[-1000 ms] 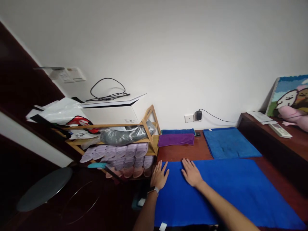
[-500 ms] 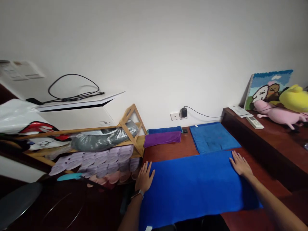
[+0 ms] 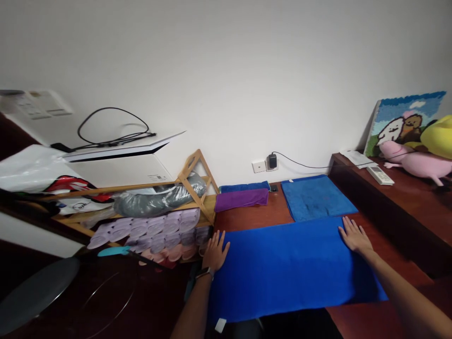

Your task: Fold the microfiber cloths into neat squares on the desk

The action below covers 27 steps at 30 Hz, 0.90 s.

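Note:
A bright blue towel lies spread flat on the reddish-brown table, a white tag at its near left corner. My left hand, with a watch at the wrist, rests open on the towel's left edge, fingers apart. On the far right corner lies my right hand, also open with fingers stretched out. Just behind the towel sits a folded lighter blue towel. Farther back on the left are a folded purple towel and a narrow dark blue one against the wall.
To the left a wooden rack holds lilac slippers and a white box. A plugged-in charger trails a black cable rightward. The raised ledge on the right carries a remote and a pink plush toy.
The view has shifted slightly, so the surroundings sit a little differently in frame. Both hands keep their places on the blue towel, and more of its near left tag shows.

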{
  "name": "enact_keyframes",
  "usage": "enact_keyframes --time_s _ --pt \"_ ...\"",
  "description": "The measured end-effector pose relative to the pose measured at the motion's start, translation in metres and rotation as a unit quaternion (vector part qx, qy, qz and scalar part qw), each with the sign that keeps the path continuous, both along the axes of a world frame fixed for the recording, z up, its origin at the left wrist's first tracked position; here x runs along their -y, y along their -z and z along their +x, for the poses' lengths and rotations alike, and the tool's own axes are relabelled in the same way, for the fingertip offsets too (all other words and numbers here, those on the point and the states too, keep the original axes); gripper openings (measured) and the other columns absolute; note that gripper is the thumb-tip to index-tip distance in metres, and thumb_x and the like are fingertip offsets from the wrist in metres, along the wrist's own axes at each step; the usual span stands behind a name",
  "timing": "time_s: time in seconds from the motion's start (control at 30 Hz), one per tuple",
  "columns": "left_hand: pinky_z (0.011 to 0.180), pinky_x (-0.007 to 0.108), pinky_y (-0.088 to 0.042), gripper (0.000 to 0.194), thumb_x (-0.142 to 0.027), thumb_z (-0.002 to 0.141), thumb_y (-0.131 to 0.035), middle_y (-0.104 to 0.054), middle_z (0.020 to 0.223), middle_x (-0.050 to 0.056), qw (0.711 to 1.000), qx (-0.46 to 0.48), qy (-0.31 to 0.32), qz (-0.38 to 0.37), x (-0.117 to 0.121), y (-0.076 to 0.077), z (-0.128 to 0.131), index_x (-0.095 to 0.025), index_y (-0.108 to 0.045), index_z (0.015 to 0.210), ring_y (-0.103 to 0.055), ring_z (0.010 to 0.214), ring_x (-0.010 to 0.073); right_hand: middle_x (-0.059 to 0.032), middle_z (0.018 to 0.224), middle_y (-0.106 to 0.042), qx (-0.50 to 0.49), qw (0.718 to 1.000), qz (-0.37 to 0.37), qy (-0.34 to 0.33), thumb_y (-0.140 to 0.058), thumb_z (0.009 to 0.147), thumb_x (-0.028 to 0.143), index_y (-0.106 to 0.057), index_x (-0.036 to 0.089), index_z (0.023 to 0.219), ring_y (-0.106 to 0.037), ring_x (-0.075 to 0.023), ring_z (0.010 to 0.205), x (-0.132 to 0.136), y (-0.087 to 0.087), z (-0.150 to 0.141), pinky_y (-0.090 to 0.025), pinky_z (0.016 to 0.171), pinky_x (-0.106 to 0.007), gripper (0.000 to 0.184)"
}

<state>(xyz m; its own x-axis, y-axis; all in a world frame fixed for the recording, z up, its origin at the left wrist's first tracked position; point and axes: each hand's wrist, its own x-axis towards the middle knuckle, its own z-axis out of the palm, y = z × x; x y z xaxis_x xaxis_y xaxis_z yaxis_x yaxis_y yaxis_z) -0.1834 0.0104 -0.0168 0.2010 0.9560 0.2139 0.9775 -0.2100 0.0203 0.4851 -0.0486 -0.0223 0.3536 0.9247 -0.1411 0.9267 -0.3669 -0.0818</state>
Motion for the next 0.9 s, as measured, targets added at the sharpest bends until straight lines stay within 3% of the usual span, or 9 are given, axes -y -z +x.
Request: enact_keyframes --time_s 0.1,0.2,0.33,0.47,0.53,0.6,0.73,0.8,0.9 --pt "0.124 0.055 -0.034 0.066 -0.052 0.107 -0.032 -0.041 0.166 0.019 1.000 -0.003 0.002 -0.010 0.000 -0.004 -0.001 -0.014 -0.043 0.160 -0.039 0.154 0.0337 -0.0081 0.175 -0.022 -0.006 1.000 0.001 0.003 -0.013 0.102 0.051 -0.020 0.010 0.168 -0.018 -0.0264 0.162 -0.001 -0.012 -0.005 -0.015 0.131 -0.049 0.078" --pt "0.124 0.055 -0.034 0.064 -0.049 0.107 -0.031 -0.042 0.165 0.019 1.000 0.007 0.015 0.004 0.012 -0.011 0.008 -0.012 -0.044 0.159 -0.040 0.153 0.0334 -0.0104 0.173 -0.029 -0.006 0.998 0.062 -0.025 -0.016 0.103 0.047 -0.027 0.009 0.166 -0.019 -0.0278 0.161 0.003 -0.025 -0.042 -0.015 0.131 -0.049 0.075" --pt "0.125 0.052 -0.035 0.058 -0.041 0.109 -0.030 -0.040 0.168 0.014 0.997 0.031 0.069 0.017 0.049 -0.026 0.041 -0.016 -0.043 0.160 -0.038 0.155 0.0286 -0.0119 0.168 -0.037 -0.064 0.973 0.164 -0.148 -0.018 0.105 0.044 -0.035 0.010 0.163 -0.027 -0.0300 0.159 0.026 -0.038 -0.167 -0.019 0.130 -0.051 0.069" --pt "0.125 0.050 -0.036 0.053 -0.039 0.110 -0.035 -0.041 0.168 0.007 0.993 0.032 0.113 0.016 0.100 -0.032 0.063 -0.027 -0.042 0.161 -0.037 0.155 0.0256 -0.0100 0.168 -0.037 -0.168 0.929 0.161 -0.288 -0.026 0.107 0.047 -0.034 0.016 0.165 -0.032 -0.0289 0.157 0.059 -0.043 -0.315 -0.025 0.129 -0.051 0.066" --pt "0.125 0.052 -0.037 0.053 -0.040 0.109 -0.037 -0.042 0.168 0.006 0.994 0.019 0.105 0.012 0.123 -0.027 0.057 -0.029 -0.043 0.160 -0.037 0.155 0.0269 -0.0091 0.169 -0.035 -0.199 0.915 0.140 -0.322 -0.028 0.107 0.047 -0.034 0.016 0.164 -0.030 -0.0281 0.158 0.070 -0.042 -0.365 -0.024 0.130 -0.050 0.066" --pt "0.123 0.054 -0.038 0.053 -0.041 0.109 -0.038 -0.043 0.167 0.006 0.997 0.008 0.080 0.006 0.141 -0.019 0.042 -0.031 -0.043 0.160 -0.038 0.155 0.0283 -0.0090 0.169 -0.033 -0.213 0.909 0.129 -0.334 -0.028 0.107 0.047 -0.034 0.016 0.164 -0.028 -0.0279 0.159 0.075 -0.039 -0.392 -0.021 0.130 -0.050 0.066" --pt "0.122 0.055 -0.038 0.055 -0.042 0.109 -0.036 -0.039 0.169 0.006 0.999 -0.002 0.047 0.001 0.159 -0.009 0.022 -0.033 -0.037 0.163 -0.036 0.156 0.0285 -0.0087 0.170 -0.032 -0.205 0.914 0.129 -0.325 -0.030 0.106 0.049 -0.034 0.019 0.164 -0.026 -0.0275 0.159 0.078 -0.032 -0.378 -0.020 0.130 -0.051 0.066" --pt "0.123 0.055 -0.037 0.055 -0.042 0.109 -0.036 -0.037 0.170 0.006 0.999 -0.003 0.042 0.001 0.161 -0.010 0.022 -0.033 -0.036 0.163 -0.035 0.156 0.0285 -0.0081 0.169 -0.032 -0.189 0.928 0.127 -0.296 -0.030 0.105 0.050 -0.035 0.019 0.164 -0.027 -0.0274 0.159 0.083 -0.029 -0.339 -0.021 0.130 -0.052 0.066" --pt "0.124 0.055 -0.035 0.055 -0.040 0.109 -0.035 -0.036 0.171 0.007 0.999 -0.001 0.038 -0.001 0.159 -0.014 0.027 -0.033 -0.035 0.164 -0.036 0.156 0.0281 -0.0070 0.169 -0.032 -0.145 0.960 0.112 -0.212 -0.027 0.103 0.050 -0.037 0.017 0.164 -0.026 -0.0271 0.159 0.097 -0.022 -0.245 -0.018 0.131 -0.052 0.069"
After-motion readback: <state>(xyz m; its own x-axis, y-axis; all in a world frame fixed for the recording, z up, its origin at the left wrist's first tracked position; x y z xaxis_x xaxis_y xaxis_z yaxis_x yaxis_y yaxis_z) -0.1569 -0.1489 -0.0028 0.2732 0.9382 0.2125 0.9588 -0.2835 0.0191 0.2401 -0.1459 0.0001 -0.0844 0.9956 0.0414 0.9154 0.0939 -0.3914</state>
